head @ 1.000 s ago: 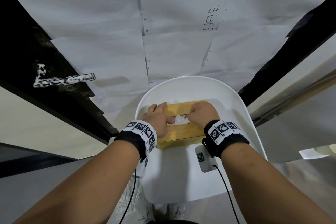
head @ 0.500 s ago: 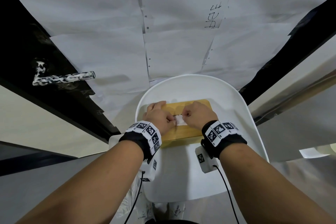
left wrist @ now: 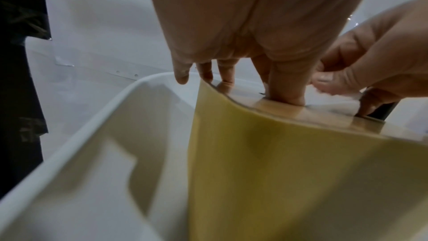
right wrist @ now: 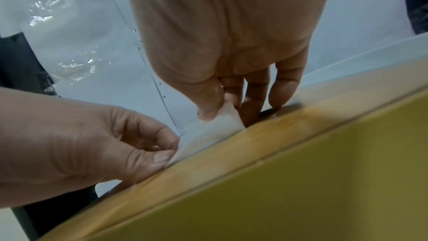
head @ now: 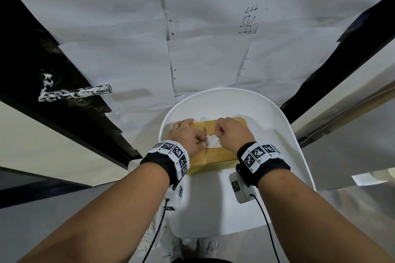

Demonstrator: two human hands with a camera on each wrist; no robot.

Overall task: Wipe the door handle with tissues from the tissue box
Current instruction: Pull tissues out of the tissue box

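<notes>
A yellow tissue box (head: 210,161) with a wooden lid stands on the seat of a white chair (head: 275,126). A white tissue (head: 212,142) sticks out of the slot in the lid. My left hand (head: 188,136) pinches its left edge and my right hand (head: 233,132) pinches its right corner. In the right wrist view the tissue (right wrist: 208,131) stretches between the right thumb and the left hand (right wrist: 139,153), just above the box (right wrist: 301,180). The door handle (head: 74,93), smeared with white, juts from the dark door at the left, away from both hands.
White paper sheets (head: 213,38) cover the door behind the chair. The chair's raised rim (left wrist: 92,116) curves close around the left of the box (left wrist: 277,171). Cables hang from both wrist cameras over the seat's front.
The tissue was a crumpled tuft at the slot; it now shows as a flatter sheet held between both hands. Both hands have shifted slightly nearer to me on the lid.
</notes>
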